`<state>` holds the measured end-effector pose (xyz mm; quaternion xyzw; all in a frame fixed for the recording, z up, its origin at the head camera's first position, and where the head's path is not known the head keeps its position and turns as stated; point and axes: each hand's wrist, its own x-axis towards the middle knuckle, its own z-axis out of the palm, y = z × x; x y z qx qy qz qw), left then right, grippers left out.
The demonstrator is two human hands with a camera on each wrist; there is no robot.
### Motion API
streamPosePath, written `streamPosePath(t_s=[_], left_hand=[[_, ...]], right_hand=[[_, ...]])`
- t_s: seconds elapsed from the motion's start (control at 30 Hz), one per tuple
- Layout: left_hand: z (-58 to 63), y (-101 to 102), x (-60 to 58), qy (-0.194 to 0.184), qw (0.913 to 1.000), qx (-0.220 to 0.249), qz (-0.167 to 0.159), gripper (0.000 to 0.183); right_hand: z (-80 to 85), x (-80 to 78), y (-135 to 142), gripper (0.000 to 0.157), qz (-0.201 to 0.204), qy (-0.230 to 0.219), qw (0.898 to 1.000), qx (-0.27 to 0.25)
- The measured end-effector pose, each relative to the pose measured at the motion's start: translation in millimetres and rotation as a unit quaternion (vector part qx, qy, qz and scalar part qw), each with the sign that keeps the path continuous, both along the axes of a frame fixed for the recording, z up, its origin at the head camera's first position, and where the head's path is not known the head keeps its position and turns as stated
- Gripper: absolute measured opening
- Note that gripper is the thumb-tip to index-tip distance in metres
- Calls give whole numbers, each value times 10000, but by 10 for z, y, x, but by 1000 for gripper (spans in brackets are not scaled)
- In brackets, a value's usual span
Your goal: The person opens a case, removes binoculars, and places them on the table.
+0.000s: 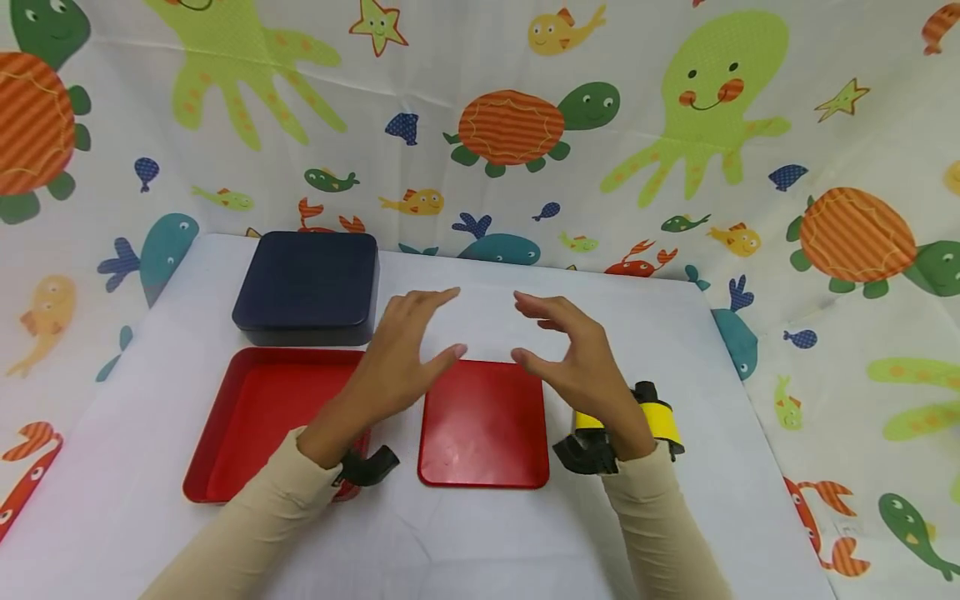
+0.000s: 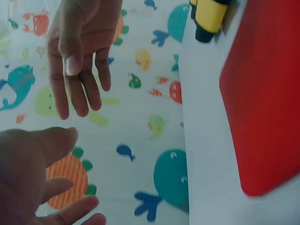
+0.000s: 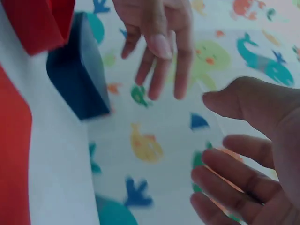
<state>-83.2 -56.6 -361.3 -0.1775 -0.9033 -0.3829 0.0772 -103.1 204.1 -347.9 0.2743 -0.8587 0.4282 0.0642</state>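
Note:
Both hands hover in the air, palms toward each other, with a gap between them. My left hand [image 1: 397, 358] has its fingers extended and thumb apart, holding nothing. Facing it, my right hand [image 1: 581, 354] is likewise spread, with nothing in its grasp. Below the gap lies a shallow red tray or lid [image 1: 483, 429], flat on the white table. A deeper red tray [image 1: 262, 417] sits under and left of the left forearm, partly hidden by it. Close to the right wrist is a yellow and black object [image 1: 662, 423], partly covered; its kind is unclear.
A dark navy box [image 1: 307, 283] with a closed top stands at the back left, behind the deeper tray. Beyond the white table [image 1: 480, 542] hangs a curtain [image 1: 465, 50] printed with sea animals. Black straps or mounts [image 1: 367, 467] are at the wrists.

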Motion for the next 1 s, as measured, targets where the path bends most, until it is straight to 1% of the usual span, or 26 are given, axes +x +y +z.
streamPosePath(t_s=[0.17,0.27,0.37,0.47,0.57,0.67,0.87,1.0], left_hand=[[-20,-345,-82,161,9990,28,424,73],[-70,-572,-151,260,9975,70,658,69],[-116,-824,-238,332,9950,92,937,66],[-132,-1089,-329,276,9922,75,1216,67],[-123,-1352,-413,93,9898,-35,1423,70],[-133,-1602,-485,-132,9877,-208,1543,75],[-202,-2003,-617,-885,9796,-719,1655,87],[-284,-2188,-688,-1398,9718,-824,1709,94]], right_hand=[[-56,-169,-429,63,177,-102,9992,-347],[-99,-261,-661,60,242,-232,9984,-448],[-148,-346,-882,59,293,-371,9982,-373],[-210,-429,-1097,58,275,-557,9979,-182],[-278,-506,-1301,60,194,-795,9966,38],[-358,-586,-1493,65,170,-1032,9944,172],[-530,-748,-1840,80,100,-1444,9887,397],[-666,-834,-2016,84,-116,-1760,9834,427]])
